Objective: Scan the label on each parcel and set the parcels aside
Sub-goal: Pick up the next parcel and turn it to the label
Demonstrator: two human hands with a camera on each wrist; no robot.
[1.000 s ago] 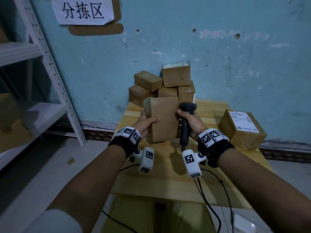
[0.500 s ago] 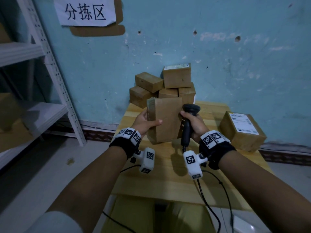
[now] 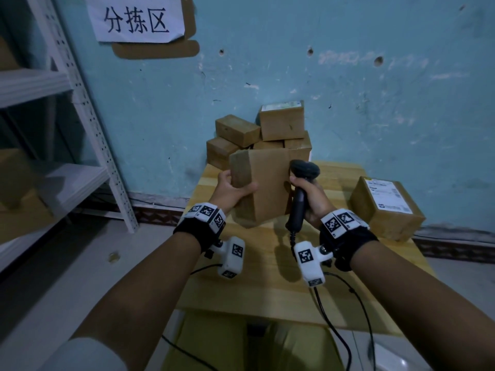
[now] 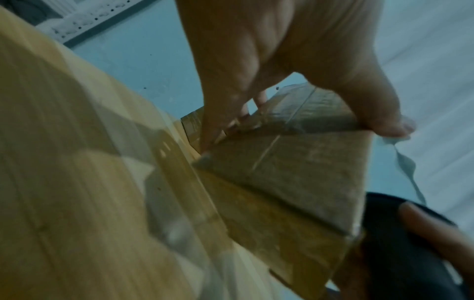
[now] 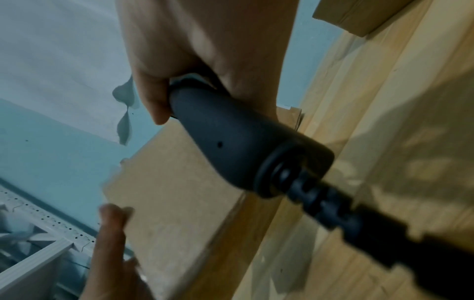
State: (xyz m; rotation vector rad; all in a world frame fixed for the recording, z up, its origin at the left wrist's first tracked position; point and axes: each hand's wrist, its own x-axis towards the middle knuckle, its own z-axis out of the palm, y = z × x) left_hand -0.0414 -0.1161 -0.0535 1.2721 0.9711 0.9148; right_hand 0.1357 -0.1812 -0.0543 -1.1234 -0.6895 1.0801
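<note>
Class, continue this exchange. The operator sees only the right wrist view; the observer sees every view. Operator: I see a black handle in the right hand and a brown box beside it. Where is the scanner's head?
Observer: The scanner has its head beside the upper right edge of the held parcel.
Operator: Any label on that parcel?
Observer: None on the faces towards the head camera.
Operator: How is it held?
Observer: The left hand grips its left side, thumb in front.
Operator: Other parcels?
Observer: A labelled parcel lies on the table at the right, white label up.
</note>
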